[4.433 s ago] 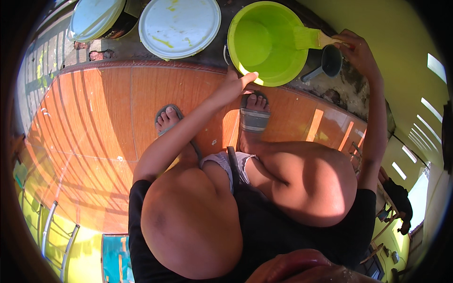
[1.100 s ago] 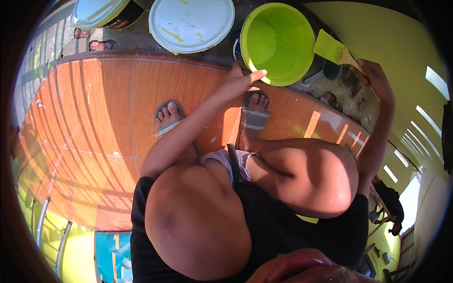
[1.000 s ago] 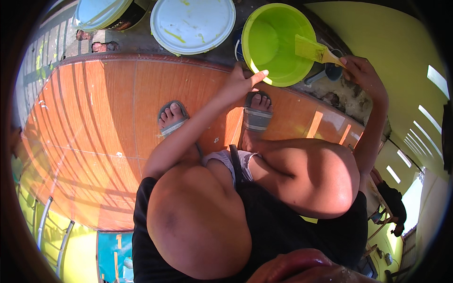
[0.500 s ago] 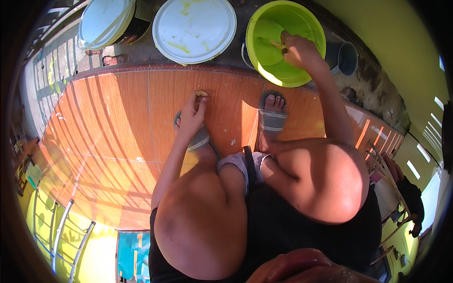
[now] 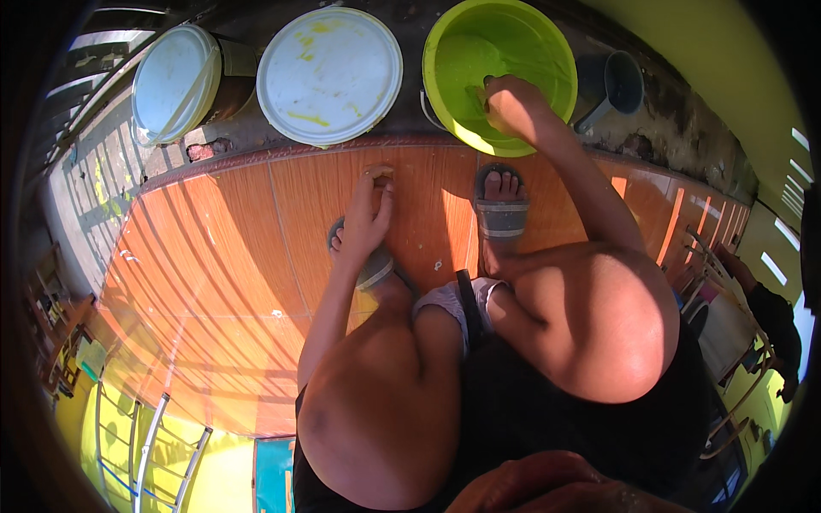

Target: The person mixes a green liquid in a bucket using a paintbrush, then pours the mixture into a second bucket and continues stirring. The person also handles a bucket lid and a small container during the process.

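My right hand (image 5: pixel 516 109) reaches down into a lime-green bucket (image 5: pixel 560 64) at the far right of centre. Its fingers are closed around a short, flat tool (image 5: pixel 475 98) coated in yellow-green; the grip hides most of it, and its exact kind cannot be made out. Wet-looking yellow-green streaks mark the bucket's inner wall. Over the tiled floor, in front of my left foot, hangs my left hand (image 5: pixel 369 209). Its fingers are loosely bent with the thumb apart, and nothing shows in them.
Left of the green bucket stands a bucket with a white, yellow-smeared lid (image 5: pixel 329 77). Farther left is another white-lidded bucket (image 5: pixel 175 84). A dark dipper (image 5: pixel 623 83) lies to the right. Behind me are a ladder (image 5: pixel 150 449) and a chair (image 5: pixel 727 329).
My right hand has dipped lower into the green bucket with the tool, now nearer its front wall. My left hand keeps its place by the left foot. The view has shifted slightly.
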The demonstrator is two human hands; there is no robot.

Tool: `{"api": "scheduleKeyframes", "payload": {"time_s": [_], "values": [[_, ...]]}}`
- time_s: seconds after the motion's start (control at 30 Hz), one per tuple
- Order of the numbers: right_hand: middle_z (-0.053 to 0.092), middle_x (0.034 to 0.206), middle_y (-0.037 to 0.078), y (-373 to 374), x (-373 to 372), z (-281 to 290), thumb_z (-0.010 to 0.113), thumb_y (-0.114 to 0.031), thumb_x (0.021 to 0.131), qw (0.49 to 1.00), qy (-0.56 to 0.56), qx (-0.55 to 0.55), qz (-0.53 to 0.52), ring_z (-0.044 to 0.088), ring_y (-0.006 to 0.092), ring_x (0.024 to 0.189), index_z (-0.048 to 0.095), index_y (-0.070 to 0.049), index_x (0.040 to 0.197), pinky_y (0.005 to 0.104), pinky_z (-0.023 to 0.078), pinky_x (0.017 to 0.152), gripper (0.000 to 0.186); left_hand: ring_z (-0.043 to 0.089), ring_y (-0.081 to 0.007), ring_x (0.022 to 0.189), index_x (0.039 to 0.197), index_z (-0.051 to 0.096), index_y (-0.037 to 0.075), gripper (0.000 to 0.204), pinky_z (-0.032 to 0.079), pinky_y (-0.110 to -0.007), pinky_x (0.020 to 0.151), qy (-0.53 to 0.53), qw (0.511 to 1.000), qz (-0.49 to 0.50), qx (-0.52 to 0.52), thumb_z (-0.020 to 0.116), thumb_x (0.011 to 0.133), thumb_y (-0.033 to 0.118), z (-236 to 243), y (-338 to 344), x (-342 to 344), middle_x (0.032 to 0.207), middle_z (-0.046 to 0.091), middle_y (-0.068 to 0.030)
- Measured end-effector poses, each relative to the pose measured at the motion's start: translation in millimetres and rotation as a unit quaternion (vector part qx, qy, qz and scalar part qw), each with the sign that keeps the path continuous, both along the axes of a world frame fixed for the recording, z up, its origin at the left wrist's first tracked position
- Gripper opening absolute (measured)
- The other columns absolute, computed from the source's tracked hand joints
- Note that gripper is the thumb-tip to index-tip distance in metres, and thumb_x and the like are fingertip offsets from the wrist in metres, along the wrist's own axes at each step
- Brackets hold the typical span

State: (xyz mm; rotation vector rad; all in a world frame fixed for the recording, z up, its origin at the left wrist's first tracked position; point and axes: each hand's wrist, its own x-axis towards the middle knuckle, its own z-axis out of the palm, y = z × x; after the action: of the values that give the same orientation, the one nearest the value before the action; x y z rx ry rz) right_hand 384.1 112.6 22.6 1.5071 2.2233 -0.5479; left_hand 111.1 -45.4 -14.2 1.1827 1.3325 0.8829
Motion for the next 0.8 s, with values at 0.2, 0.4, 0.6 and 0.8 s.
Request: {"api": "scheduleKeyframes", "payload": {"time_s": [0.2,0.4,0.6,0.8], "values": [[0.070,0.090,0.024,3.7,-9.3,-1.3,0.060,-0.011,0.082,0.979,0.120,0.029,-0.164,0.069,0.0393,0.085,0.068,0.001,0.098,0.0457,0.056,0.076,0.022,0.062,-0.0339,0.102,0.111,0.060,0.001,0.018,0.048,-0.037,0.088,0.038,0.995,-0.072,0.060,0.051,0.095,-0.001,5.0,37.6,4.7,0.109,0.062,-0.0170],[0.070,0.092,0.025,6.0,-3.6,1.2,0.060,-0.010,0.082,0.990,-0.013,-0.059,-0.129,0.069,0.0405,0.087,0.065,0.002,0.099,0.0465,0.056,0.077,0.022,0.063,-0.0345,0.098,0.104,0.062,0.001,0.023,0.049,-0.038,0.086,0.071,0.991,-0.102,0.055,0.051,0.085,-0.006,4.5,-6.9,-23.9,0.106,0.064,-0.0159],[0.068,0.090,0.026,20.3,-2.5,-3.4,0.059,-0.013,0.086,0.979,0.111,0.028,-0.169,0.068,0.0418,0.085,0.065,0.005,0.098,0.0482,0.054,0.078,0.022,0.065,-0.0323,0.090,0.092,0.066,0.004,0.019,0.050,-0.036,0.077,0.156,0.978,-0.134,0.044,0.053,0.080,-0.004,-6.0,-50.4,-39.3,0.096,0.066,-0.0133],[0.067,0.089,0.027,15.2,4.0,0.9,0.059,-0.015,0.088,0.985,-0.009,-0.063,-0.158,0.068,0.0416,0.084,0.064,0.004,0.099,0.0490,0.053,0.077,0.022,0.063,-0.0327,0.086,0.092,0.065,0.004,0.017,0.049,-0.038,0.074,0.158,0.978,-0.130,0.032,0.055,0.079,-0.001,-13.5,-51.5,-41.7,0.093,0.065,-0.0143]]}}
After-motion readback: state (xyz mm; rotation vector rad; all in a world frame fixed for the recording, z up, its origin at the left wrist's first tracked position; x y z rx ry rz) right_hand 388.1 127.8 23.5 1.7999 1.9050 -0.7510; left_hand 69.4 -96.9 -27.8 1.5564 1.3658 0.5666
